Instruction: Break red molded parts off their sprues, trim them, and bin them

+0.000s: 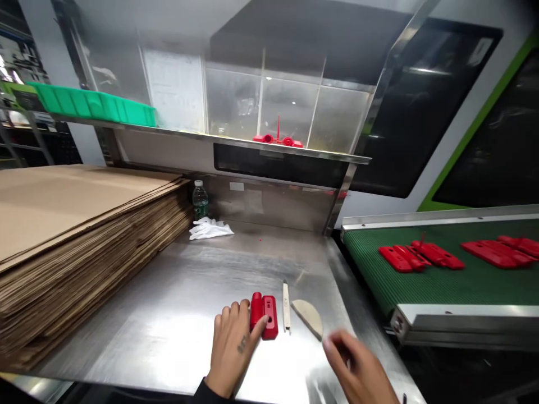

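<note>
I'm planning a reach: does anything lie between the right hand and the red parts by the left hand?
Yes: a pale half-disc nearest the right hand, then a slim tool beside the red parts.

A metal bench (160, 303) and shelf (337, 156) stand beside a green conveyor (391, 294), with what looks like racking (37, 132) far left.

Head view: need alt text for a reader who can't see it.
A person's left hand touches two red pieces side by side on a metal table; the blurred right hand is beside a beige half-round piece. A slim pale tool lies between the red and beige pieces. Stacked cardboard stands at left, a green conveyor with red parts at right.
</note>
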A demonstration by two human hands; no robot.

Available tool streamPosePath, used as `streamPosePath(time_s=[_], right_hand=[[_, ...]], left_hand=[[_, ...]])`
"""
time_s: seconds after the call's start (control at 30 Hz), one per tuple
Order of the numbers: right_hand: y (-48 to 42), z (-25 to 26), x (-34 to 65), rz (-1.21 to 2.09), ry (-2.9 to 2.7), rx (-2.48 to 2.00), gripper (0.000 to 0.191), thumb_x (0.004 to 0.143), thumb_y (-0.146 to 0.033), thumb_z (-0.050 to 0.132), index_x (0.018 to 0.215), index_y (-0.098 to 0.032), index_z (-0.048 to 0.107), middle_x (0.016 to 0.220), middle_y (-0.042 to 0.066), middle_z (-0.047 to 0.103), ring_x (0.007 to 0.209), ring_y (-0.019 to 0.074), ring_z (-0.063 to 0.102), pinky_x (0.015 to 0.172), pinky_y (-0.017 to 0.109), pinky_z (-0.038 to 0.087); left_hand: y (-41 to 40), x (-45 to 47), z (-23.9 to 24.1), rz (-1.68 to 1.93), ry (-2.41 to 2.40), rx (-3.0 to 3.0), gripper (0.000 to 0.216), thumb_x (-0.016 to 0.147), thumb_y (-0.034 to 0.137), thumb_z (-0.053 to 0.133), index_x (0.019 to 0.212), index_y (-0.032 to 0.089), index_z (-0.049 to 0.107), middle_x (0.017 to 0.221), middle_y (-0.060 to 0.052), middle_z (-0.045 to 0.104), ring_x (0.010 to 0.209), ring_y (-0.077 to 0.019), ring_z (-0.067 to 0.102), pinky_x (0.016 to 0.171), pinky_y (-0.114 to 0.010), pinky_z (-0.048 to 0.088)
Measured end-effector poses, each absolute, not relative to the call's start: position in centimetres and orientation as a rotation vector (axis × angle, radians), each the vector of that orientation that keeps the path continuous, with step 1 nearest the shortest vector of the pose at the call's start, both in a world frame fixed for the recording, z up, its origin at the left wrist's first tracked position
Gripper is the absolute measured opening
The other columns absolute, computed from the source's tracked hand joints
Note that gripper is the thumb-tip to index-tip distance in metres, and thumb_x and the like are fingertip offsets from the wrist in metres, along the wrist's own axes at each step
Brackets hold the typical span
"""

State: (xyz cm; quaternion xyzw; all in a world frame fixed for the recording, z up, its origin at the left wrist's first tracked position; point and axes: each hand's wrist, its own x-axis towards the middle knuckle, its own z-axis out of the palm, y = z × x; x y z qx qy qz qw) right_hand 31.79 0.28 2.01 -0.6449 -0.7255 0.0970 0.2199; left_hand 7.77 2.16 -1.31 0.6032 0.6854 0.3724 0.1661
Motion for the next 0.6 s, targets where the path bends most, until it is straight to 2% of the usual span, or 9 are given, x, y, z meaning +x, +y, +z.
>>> streamPosePath(time_s=[0.03, 0.13, 0.23, 0.33, 0.47, 0.53, 0.6], right_hand=[[2.5, 2.4, 30.7, 0.236, -2.024, -1.801, 0.031, 0.1, -0.045, 0.047, 0.094, -0.019, 0.063, 0.091, 0.001, 0.065, 0.081, 0.0138, 0.062, 0.074, 0.033, 0.055], [8.9, 2.7, 26.8, 0.111, -2.084, -1.885, 0.028, 0.094, -0.043, 0.058, 0.09, -0.017, 0.065, 0.102, 0.006, 0.066, 0.106, 0.0225, 0.06, 0.098, 0.05, 0.046], [12.4, 1.4, 23.4, 0.163, -2.108, -1.928, 0.022, 0.085, -0.037, 0.07, 0.088, -0.016, 0.065, 0.108, 0.006, 0.066, 0.116, 0.0256, 0.056, 0.104, 0.053, 0.041], [12.9, 0.0, 21.8, 0.314, -2.056, -1.86, 0.018, 0.087, -0.032, 0.068, 0.092, -0.015, 0.065, 0.109, 0.006, 0.065, 0.117, 0.0256, 0.055, 0.106, 0.054, 0.039], [10.5, 1.0, 21.8, 0.731, -1.936, -1.484, 0.024, 0.096, -0.04, 0.053, 0.103, -0.018, 0.056, 0.095, 0.003, 0.062, 0.097, 0.0202, 0.06, 0.095, 0.045, 0.046], [8.3, 2.6, 21.9, 1.002, -1.837, -1.232, 0.031, 0.1, -0.048, 0.036, 0.112, -0.021, 0.045, 0.087, -0.001, 0.057, 0.08, 0.0151, 0.058, 0.082, 0.036, 0.048], [5.8, 4.1, 21.7, 1.242, -1.737, -1.06, 0.041, 0.099, -0.057, 0.029, 0.12, -0.024, 0.038, 0.079, -0.005, 0.049, 0.065, 0.0118, 0.049, 0.065, 0.029, 0.044]], left_hand=[[2.7, 8.0, -1.4, 1.06, 1.926, 1.715, 0.038, 0.09, 0.052, 0.05, 0.101, 0.019, 0.066, 0.094, -0.01, 0.065, 0.092, -0.0351, 0.057, 0.088, -0.053, 0.038], [2.8, 6.8, -1.4, 1.084, 1.844, 1.652, 0.029, 0.089, 0.043, 0.053, 0.1, 0.02, 0.067, 0.095, -0.01, 0.067, 0.096, -0.0353, 0.06, 0.091, -0.056, 0.038], [1.4, 4.1, -0.4, 1.17, 1.718, 1.583, 0.032, 0.088, 0.036, 0.056, 0.114, 0.022, 0.066, 0.115, -0.01, 0.067, 0.107, -0.0312, 0.061, 0.095, -0.049, 0.043], [-0.4, 1.8, 1.2, 1.257, 1.595, 1.546, 0.031, 0.089, 0.038, 0.06, 0.117, 0.026, 0.067, 0.125, -0.007, 0.064, 0.115, -0.0268, 0.06, 0.097, -0.038, 0.047], [-2.3, 0.0, 2.7, 1.367, 1.407, 1.48, 0.024, 0.09, 0.037, 0.065, 0.112, 0.029, 0.072, 0.123, -0.004, 0.064, 0.118, -0.0253, 0.06, 0.097, -0.031, 0.049], [-2.8, -0.5, 3.2, 1.431, 1.314, 1.44, 0.022, 0.09, 0.032, 0.067, 0.111, 0.031, 0.073, 0.122, -0.003, 0.065, 0.118, -0.0243, 0.06, 0.098, -0.029, 0.048], [-2.9, -0.7, 3.7, 1.459, 1.254, 1.441, 0.021, 0.091, 0.029, 0.066, 0.11, 0.032, 0.074, 0.121, -0.003, 0.065, 0.118, -0.0232, 0.059, 0.098, -0.027, 0.048]])
